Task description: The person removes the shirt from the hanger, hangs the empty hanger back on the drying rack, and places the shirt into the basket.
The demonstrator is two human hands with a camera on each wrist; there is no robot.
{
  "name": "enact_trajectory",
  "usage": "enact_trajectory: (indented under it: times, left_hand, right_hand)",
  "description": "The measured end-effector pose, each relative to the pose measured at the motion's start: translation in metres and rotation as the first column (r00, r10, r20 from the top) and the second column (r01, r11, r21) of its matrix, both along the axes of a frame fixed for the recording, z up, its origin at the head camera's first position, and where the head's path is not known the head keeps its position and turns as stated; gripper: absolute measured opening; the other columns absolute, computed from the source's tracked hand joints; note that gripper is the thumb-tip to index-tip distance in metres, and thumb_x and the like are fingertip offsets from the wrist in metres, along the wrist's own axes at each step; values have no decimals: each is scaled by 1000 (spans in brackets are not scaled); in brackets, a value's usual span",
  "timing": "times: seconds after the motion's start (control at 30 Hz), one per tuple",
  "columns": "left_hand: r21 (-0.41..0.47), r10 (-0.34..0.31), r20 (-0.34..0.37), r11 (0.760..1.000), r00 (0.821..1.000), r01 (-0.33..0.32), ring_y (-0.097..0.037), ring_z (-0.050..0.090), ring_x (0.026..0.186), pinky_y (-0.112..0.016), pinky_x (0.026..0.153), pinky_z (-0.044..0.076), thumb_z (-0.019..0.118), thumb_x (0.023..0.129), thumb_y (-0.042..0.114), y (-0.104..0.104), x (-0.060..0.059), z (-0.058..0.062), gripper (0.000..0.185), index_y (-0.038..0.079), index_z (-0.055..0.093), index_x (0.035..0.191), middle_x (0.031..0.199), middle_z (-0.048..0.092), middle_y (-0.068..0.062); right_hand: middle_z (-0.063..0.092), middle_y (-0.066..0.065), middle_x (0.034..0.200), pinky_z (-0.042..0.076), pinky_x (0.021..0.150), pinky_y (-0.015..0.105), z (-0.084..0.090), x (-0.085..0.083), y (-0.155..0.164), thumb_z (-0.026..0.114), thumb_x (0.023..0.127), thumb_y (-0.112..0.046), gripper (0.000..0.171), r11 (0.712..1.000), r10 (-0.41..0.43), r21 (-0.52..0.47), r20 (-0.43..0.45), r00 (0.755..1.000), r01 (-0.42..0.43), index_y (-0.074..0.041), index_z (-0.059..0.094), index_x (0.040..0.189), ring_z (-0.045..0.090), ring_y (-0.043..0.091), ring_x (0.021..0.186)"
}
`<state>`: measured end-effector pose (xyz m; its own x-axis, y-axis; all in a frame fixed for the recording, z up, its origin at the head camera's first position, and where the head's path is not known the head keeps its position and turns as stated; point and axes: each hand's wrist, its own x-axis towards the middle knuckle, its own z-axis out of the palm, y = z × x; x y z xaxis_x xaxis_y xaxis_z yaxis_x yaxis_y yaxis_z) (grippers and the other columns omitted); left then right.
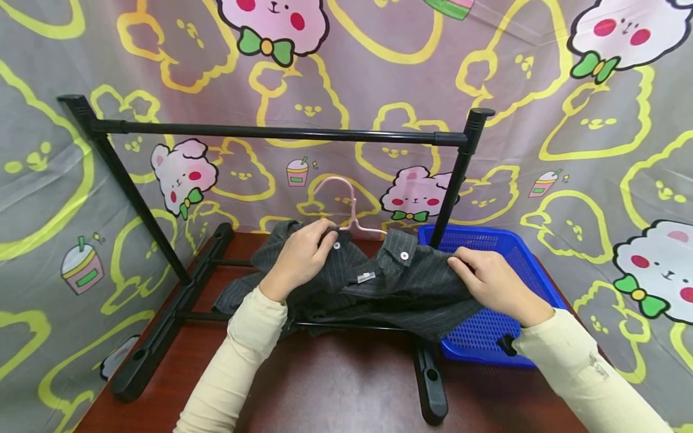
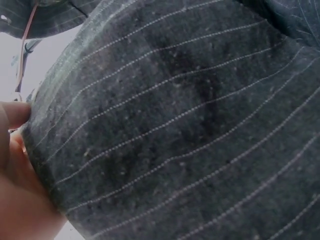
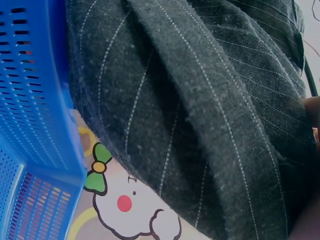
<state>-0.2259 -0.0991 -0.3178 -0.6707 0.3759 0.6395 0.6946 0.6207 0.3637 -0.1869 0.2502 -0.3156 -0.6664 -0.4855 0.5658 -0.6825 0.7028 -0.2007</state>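
Observation:
A dark grey pinstriped shirt (image 1: 346, 294) with white buttons and a collar label spreads across the lower bars of a black rack. Its collar surrounds the lower part of a pink hanger (image 1: 354, 210), whose hook stands up behind it. My left hand (image 1: 303, 252) pinches the shirt near the left side of the collar. On the other side, my right hand (image 1: 489, 279) grips the shirt at the right shoulder. Striped cloth fills most of the left wrist view, with my left thumb (image 2: 15, 115) at its edge. The hanger's arms are mostly hidden inside the shirt.
The black rack (image 1: 281, 131) has a top rail above and behind the shirt, and feet on the brown table (image 1: 335, 385). A blue perforated basket (image 1: 482, 343) sits at the right, partly beneath my right hand and the shirt. Cartoon-patterned cloth (image 1: 357, 78) hangs behind.

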Motion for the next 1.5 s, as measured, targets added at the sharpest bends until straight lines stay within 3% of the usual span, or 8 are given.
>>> enact_trajectory:
  times: [0.7, 0.83, 1.0, 1.13, 1.5]
  left_hand:
    - [-8, -5, 29, 1000, 1000, 5, -12, 46, 65, -31, 59, 38, 48, 96, 21, 7, 1, -2, 13, 13, 58, 97, 79, 50, 2]
    - [17, 24, 61, 1000, 998, -25, -12, 47, 65, -30, 59, 39, 47, 98, 30, 9, 1, -1, 18, 15, 58, 94, 78, 50, 4]
    - [18, 108, 91, 994, 990, -110, -14, 51, 67, -32, 59, 40, 46, 98, 41, 14, 2, 0, 29, 16, 59, 91, 77, 53, 3]
    - [28, 153, 98, 987, 983, -157, -15, 51, 66, -33, 59, 40, 47, 97, 40, 18, 4, 0, 31, 16, 59, 84, 73, 52, 2]
    - [96, 136, 87, 985, 987, -144, -15, 46, 62, -31, 57, 37, 49, 97, 32, 15, 1, -2, 30, 14, 57, 74, 67, 46, 1]
  right_hand:
    - [28, -11, 59, 29, 48, 24, 3, -6, -8, 58, 94, -11, 22, 1000, 8, 17, 55, 998, -9, -18, 50, 74, 33, 4, 50]
    - [28, -12, 58, 29, 49, 25, 3, -7, -10, 57, 94, -12, 22, 1000, 4, 26, 54, 999, -5, -18, 50, 74, 33, 4, 50]
    - [28, -12, 58, 28, 48, 24, 4, -6, -14, 58, 94, -13, 22, 999, 17, 35, 32, 999, -18, -19, 50, 74, 32, 3, 50]
    - [28, -13, 58, 28, 47, 23, 4, -6, -15, 61, 92, -15, 24, 999, 26, 42, 26, 999, -28, -19, 49, 72, 30, 2, 49]
    - [25, -12, 59, 27, 46, 23, 3, -6, -13, 63, 91, -14, 29, 999, 17, 46, 20, 1000, -18, -19, 44, 69, 28, 2, 49]
